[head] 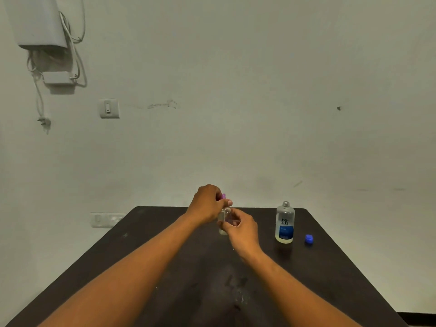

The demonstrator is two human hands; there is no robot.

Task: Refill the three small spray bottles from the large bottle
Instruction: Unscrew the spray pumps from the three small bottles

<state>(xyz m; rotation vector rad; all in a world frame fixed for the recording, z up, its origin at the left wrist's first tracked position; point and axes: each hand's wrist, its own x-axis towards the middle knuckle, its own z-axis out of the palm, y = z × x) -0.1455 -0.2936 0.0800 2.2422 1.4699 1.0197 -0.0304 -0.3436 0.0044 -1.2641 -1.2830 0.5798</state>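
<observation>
A dark table [330, 279] is shown against a pale wall [236, 90], with both forearms extended over its middle. On the wall at upper left, a white box [37, 22] with trailing cables [75, 57] is mounted, and a switch plate [108, 108] is fixed below and to its right. The large bottle [285, 224], clear with a blue label, is seen standing upright and uncapped toward the table's far right. The left hand [206, 205] and right hand [243, 228] are brought together at the table's centre, both closed on one small spray bottle [223, 217]: its clear body is gripped by the right hand from below, while its purple top [223, 196] is pinched by the curled fingers of the left hand from above. The small bottle is held upright, well apart from the large bottle. A blue cap [308, 239] is seen lying on the table just beside the large bottle, on its right.
</observation>
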